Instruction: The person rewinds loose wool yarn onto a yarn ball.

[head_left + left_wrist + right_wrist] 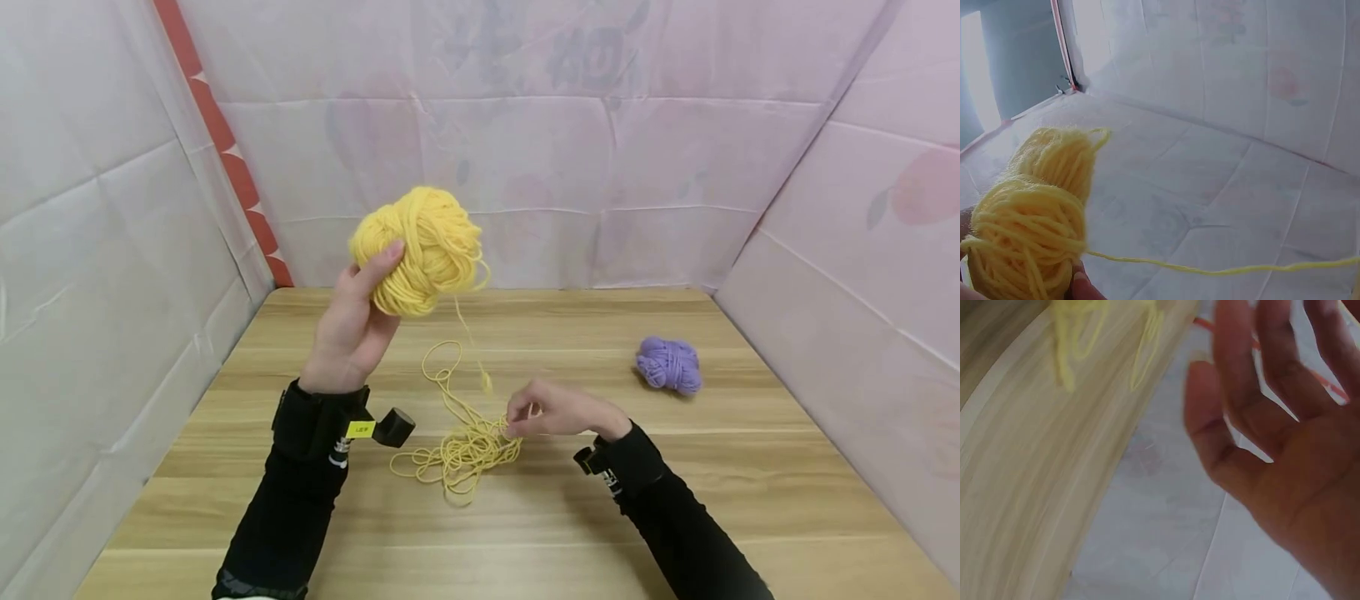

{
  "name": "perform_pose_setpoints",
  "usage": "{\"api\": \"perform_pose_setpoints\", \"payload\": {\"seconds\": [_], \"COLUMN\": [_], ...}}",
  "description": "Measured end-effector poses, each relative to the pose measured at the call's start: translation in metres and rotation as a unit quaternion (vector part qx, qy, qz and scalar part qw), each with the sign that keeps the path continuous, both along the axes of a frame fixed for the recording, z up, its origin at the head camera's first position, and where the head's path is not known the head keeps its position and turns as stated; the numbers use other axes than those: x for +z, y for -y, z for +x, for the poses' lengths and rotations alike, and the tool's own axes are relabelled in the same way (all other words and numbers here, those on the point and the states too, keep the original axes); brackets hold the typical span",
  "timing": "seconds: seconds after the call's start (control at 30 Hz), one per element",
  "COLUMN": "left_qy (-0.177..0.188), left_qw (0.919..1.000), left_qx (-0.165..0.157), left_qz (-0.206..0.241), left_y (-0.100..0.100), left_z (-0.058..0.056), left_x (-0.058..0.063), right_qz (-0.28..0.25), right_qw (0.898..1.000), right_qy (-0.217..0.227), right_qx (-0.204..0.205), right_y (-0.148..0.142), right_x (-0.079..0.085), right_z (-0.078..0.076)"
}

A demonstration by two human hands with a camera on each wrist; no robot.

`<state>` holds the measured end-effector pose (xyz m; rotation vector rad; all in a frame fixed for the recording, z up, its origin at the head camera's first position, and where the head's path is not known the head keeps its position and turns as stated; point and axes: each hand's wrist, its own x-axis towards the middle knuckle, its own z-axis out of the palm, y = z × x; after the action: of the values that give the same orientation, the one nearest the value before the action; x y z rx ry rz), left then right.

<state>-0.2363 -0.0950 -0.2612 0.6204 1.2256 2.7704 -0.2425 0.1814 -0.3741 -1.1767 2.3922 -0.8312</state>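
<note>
My left hand (348,333) grips a ball of yellow yarn (431,250), raised above the table's far part, with the thumb across its near side. In the left wrist view the yarn ball (1032,219) fills the lower left, and one strand (1210,272) runs off to the right. From the ball a thin strand hangs down, with a small thicker tuft (486,382) low on it. A loose tangle of yellow yarn (468,454) lies on the table. Beside its right edge is my right hand (558,407), fingers loosely bent; the right wrist view shows nothing in them.
A small purple yarn skein (669,365) lies at the right back of the wooden table (750,500). Pale sheets (525,158) hang as walls at the back and both sides, with a red band (228,150) at the back left corner.
</note>
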Motion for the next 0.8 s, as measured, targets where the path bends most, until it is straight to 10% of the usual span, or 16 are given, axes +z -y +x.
{"api": "perform_pose_setpoints", "payload": {"seconds": [0.23,0.43,0.63,0.8], "left_qy": [-0.031,-0.055,-0.089,-0.091], "left_qw": [0.999,0.9984,0.9873,0.9724], "left_qx": [0.007,0.001,-0.021,-0.04], "left_qz": [0.031,0.01,-0.13,-0.211], "left_y": [0.003,0.004,-0.006,-0.015], "left_z": [0.0,0.003,0.011,0.015], "left_x": [0.003,-0.002,-0.01,-0.016], "right_qz": [0.078,0.115,-0.115,-0.358], "right_qw": [0.995,0.99,0.983,0.918], "right_qy": [0.054,0.015,0.0,0.125], "right_qx": [-0.015,-0.078,-0.146,-0.116], "right_y": [-0.015,-0.029,-0.012,0.009], "right_x": [-0.008,-0.012,0.02,0.051], "right_z": [0.0,-0.001,-0.003,0.002]}}
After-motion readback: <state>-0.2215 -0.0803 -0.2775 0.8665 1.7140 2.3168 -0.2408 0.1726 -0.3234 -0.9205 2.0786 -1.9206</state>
